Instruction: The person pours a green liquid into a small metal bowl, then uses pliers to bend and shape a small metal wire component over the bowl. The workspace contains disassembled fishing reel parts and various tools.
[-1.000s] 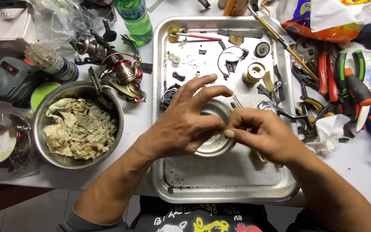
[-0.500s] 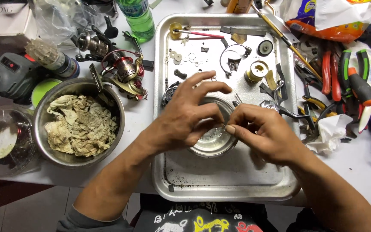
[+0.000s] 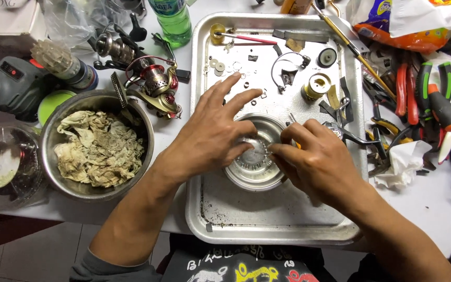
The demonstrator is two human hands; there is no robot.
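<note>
Both hands meeting over a small round metal dish [image 3: 254, 175] lying mid-tray [image 3: 267, 230], left hand [image 3: 212, 136] spreading fingers across its rim, right hand [image 3: 317, 162] pinching a tiny part, too small to identify, just above it

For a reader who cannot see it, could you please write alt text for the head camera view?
Two bare hands, left hand and right hand, meet over a small round metal dish in a metal tray strewn with small reel parts. Left of the tray stand a steel bowl of soiled rags and a fishing reel; pliers lie right.
</note>
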